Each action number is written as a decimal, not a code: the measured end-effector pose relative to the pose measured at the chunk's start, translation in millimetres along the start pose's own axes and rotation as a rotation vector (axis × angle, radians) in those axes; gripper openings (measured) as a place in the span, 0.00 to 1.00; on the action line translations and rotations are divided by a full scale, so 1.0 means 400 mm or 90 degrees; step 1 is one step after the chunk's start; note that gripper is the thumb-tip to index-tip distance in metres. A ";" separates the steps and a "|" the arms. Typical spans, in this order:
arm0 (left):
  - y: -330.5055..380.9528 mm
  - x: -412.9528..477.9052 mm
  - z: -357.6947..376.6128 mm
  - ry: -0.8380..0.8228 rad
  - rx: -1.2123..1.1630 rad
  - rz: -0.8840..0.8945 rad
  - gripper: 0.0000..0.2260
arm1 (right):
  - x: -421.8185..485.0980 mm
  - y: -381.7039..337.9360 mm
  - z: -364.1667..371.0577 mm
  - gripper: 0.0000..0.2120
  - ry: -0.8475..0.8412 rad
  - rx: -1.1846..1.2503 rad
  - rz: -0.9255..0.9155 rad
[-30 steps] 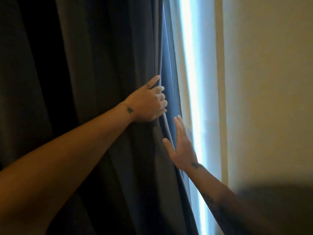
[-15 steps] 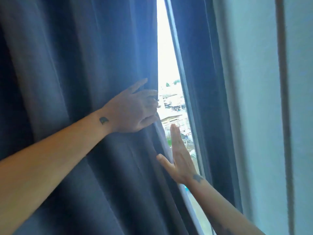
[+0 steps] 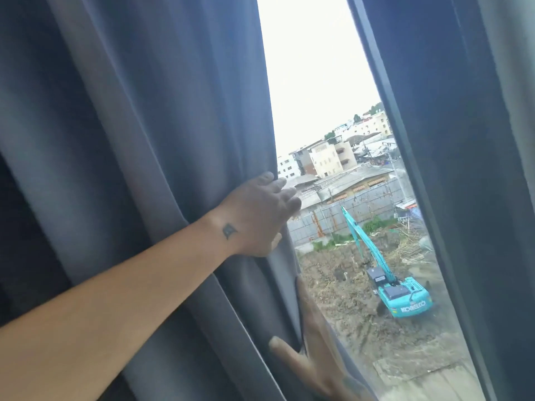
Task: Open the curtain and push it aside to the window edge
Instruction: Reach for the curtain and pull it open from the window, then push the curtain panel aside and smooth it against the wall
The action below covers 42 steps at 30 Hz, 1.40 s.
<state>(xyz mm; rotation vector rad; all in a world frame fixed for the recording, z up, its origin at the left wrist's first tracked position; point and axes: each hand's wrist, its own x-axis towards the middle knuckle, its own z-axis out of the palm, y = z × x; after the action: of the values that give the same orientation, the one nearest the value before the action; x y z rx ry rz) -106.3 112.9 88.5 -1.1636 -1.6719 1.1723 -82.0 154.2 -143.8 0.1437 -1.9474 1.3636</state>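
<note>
The dark grey-blue curtain (image 3: pixel 139 146) fills the left half of the view in heavy folds. At mid height my left hand (image 3: pixel 257 218) has its fingers hooked around the curtain's right edge, with the arm reaching in from the lower left. Lower down, my right hand (image 3: pixel 315 351) lies flat along the same edge, its thumb on the front of the fabric and its fingers stretched upward just behind it. Between this panel and a second dark panel (image 3: pixel 440 157) on the right, a strip of window (image 3: pixel 315 82) shows bright sky and buildings.
The right curtain panel hangs straight beside a pale wall strip (image 3: pixel 515 68) at the far right. Outside the glass lie a dirt lot and a teal excavator (image 3: pixel 405 299). The window frame's dark edge (image 3: pixel 385 91) runs down along the right panel.
The curtain edge has moved left with both hands and the gap has widened a lot. The view has swung left and brightened. My right hand has dropped lower along the edge.
</note>
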 end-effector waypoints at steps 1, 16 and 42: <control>-0.002 -0.007 0.006 -0.033 -0.012 0.009 0.24 | 0.001 0.002 0.008 0.47 0.004 -0.010 0.003; -0.066 -0.208 0.108 -0.168 0.081 -0.009 0.33 | -0.015 0.025 0.172 0.53 -0.094 -0.055 0.132; -0.146 -0.819 0.403 -0.273 0.124 -0.044 0.37 | -0.146 -0.152 0.791 0.54 -0.037 -0.044 0.155</control>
<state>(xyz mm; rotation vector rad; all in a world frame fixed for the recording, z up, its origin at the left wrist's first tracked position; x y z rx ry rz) -176.5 -249.9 71.2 -0.7634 -1.8385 1.5818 -170.1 -158.4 -184.3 -0.0906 -2.1115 1.4578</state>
